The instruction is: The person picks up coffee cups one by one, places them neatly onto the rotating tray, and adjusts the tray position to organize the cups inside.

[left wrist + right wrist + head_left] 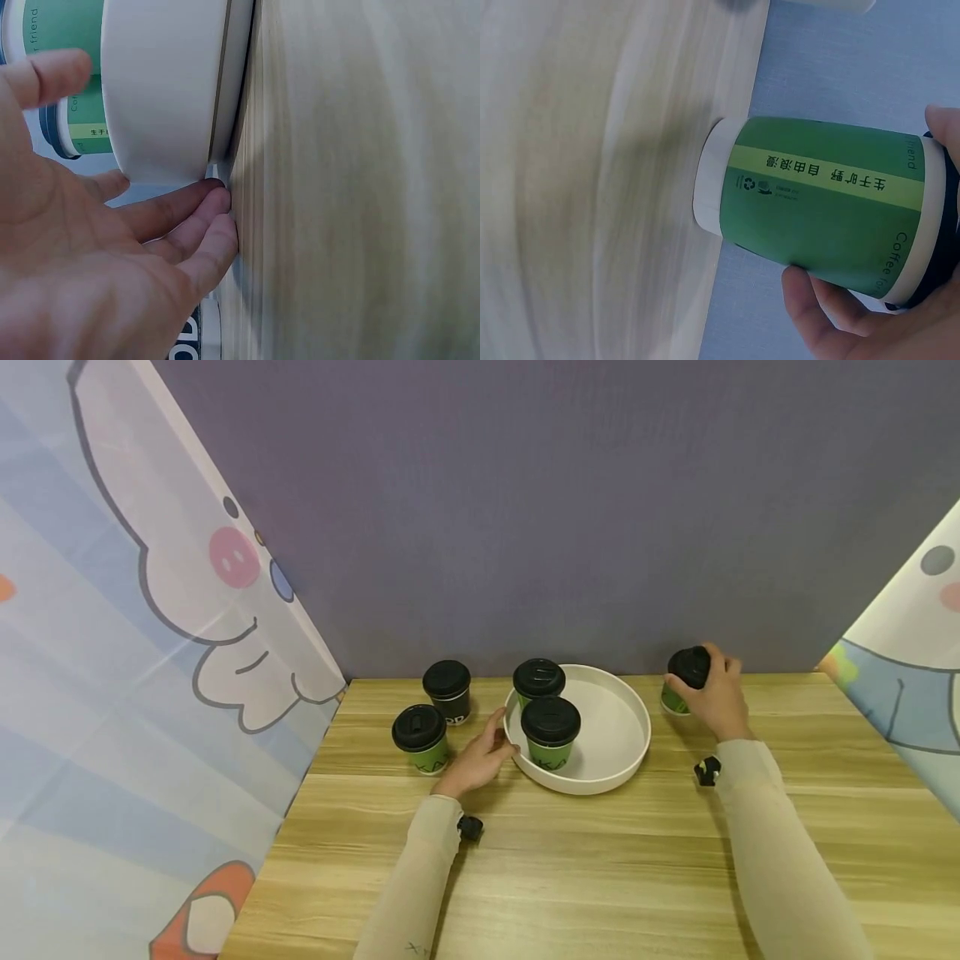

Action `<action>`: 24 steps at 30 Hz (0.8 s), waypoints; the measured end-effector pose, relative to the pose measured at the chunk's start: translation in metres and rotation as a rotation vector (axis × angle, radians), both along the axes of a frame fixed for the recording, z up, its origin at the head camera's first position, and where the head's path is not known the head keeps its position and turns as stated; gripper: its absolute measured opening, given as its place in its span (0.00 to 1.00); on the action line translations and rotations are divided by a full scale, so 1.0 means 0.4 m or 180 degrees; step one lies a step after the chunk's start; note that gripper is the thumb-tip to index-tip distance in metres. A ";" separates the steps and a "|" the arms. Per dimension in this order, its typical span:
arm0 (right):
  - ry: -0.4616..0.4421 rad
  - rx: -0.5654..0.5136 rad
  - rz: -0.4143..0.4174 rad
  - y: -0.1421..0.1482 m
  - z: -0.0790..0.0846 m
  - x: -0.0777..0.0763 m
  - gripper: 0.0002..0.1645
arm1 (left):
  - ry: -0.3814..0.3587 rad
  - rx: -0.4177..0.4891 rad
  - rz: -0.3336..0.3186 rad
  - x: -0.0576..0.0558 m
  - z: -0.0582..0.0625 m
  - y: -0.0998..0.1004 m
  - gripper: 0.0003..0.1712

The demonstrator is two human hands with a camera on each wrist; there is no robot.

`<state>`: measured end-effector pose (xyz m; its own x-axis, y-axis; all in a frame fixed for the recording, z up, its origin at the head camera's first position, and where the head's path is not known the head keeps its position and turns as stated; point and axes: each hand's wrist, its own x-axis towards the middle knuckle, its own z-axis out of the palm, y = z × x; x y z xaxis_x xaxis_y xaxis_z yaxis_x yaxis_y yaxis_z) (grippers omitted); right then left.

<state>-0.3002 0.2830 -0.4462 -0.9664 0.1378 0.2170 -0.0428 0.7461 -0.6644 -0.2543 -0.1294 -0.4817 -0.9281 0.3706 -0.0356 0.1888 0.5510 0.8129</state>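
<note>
Step in hand, by judgement: grasp of the green cup point(825, 202), found to the right of the white tray point(611, 727) and near its far side. The cup is gripped by the right hand point(722, 700), thumb and fingers set about its dark lid point(686, 662) and upper sleeve. Whether the base is borne by the wooden table point(570, 860) or held just off it cannot be told.

The left hand point(480, 762) is placed at the tray's left side; the wall is touched by fingertips, nothing is clasped, fingers are relaxed. Tray presumably steadied.

Next move, as judged: a hold on the sleeve as well as the lid is called for, since the lid could be pulled off if lifted alone; then a level lift.

Look of cup: near upright, green sleeve, paler band printed with Chinese characters, small recycling mark, "Coffee" lettered near the top, white shown at base and upper edge. No dents seen.

Similar lidded cups: a front cup point(550, 735) and a rear cup point(538, 681) are stood inside the tray's left half; left of the tray, another green-sleeved cup point(422, 741) and a black-sleeved cup point(447, 693) behind it.
</note>
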 end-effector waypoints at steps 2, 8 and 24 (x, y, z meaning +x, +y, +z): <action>0.0054 0.0006 -0.0037 -0.001 -0.003 0.003 0.55 | -0.0039 -0.0037 -0.0005 0.000 0.001 0.000 0.48; 0.0061 -0.0073 -0.0123 -0.007 -0.014 0.016 0.58 | -0.0107 -0.0227 0.0109 0.002 0.000 0.001 0.60; 0.0353 -0.0321 -0.0188 -0.016 -0.033 0.044 0.55 | -0.0065 -0.0203 0.0181 0.006 0.000 0.015 0.71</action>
